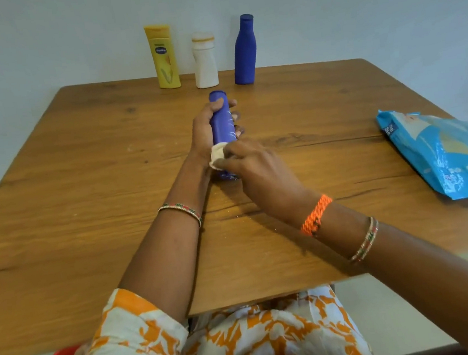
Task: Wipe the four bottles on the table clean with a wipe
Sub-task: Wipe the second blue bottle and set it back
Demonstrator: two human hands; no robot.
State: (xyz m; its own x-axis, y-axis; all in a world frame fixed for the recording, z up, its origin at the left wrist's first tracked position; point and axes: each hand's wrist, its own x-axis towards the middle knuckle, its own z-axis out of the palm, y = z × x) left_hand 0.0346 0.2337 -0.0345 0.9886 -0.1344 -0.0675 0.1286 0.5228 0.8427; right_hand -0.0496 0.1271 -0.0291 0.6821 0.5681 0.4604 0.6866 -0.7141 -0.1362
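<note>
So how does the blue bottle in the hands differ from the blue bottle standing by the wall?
The held blue bottle is straight-sided, tilted, gripped by the left hand and wiped by the right hand. The standing blue bottle narrows to a neck, is upright and untouched. Both are blue with matching caps.

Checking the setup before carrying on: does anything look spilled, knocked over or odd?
Nothing stands out. The yellow bottle, white bottle and blue bottle stand upright at the far edge; the left hand holds the fourth bottle while the right hand presses the wipe on it.
</note>
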